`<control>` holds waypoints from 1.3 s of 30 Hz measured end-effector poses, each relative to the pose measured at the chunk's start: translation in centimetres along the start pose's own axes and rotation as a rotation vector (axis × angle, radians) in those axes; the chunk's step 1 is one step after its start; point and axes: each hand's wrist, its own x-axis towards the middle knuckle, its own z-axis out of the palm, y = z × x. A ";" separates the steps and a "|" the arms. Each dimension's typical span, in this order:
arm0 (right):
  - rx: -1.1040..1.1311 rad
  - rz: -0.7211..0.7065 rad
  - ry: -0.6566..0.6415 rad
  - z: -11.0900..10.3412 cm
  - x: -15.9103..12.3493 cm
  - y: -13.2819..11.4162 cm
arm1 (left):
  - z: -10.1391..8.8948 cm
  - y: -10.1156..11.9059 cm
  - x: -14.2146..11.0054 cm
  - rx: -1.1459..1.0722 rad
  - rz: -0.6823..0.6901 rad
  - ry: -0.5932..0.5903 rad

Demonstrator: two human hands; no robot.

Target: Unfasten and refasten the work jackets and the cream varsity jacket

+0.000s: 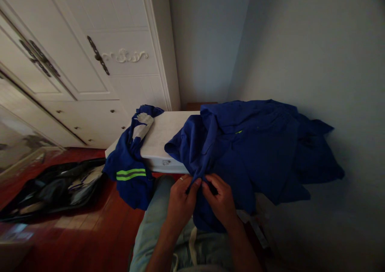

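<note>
My left hand (182, 193) and my right hand (219, 195) meet close together over my lap. Thumbs and fingers of both pinch the near edge of a dark blue work garment (264, 143). Its cloth spreads to the right over the white cabinet (168, 131), and one part hangs down between and behind my hands. What exactly lies between the fingertips is too small to make out. A ring sits on a left finger. At the left end of the cabinet another blue garment (129, 191) with a yellow-green and grey reflective stripe hangs over the edge.
A whitish glove-like thing (142, 125) lies on the left garment. An open black suitcase (54, 187) with clothes inside stands on the red wooden floor (81, 228). White wardrobe doors (126, 59) rise behind, and a grey wall (325, 63) bounds the right.
</note>
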 end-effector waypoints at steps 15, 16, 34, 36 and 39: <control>-0.012 -0.035 -0.017 -0.6 0.5 -0.4 | -0.5 -0.7 0.1 -0.059 -0.016 -0.011; -0.010 -0.035 -0.019 -0.6 0.5 -0.5 | -0.5 -0.7 0.1 -0.067 -0.022 -0.017; -0.014 -0.140 -0.146 -1.0 1.8 -0.4 | -0.1 -0.4 0.2 -0.508 -0.316 -0.054; -0.015 -0.148 -0.149 -1.0 1.8 -0.3 | 0.1 -0.6 0.1 -0.531 -0.338 -0.038; -0.022 -0.147 -0.128 -1.0 1.6 -0.2 | 0.2 -1.0 0.1 -0.548 -0.352 -0.004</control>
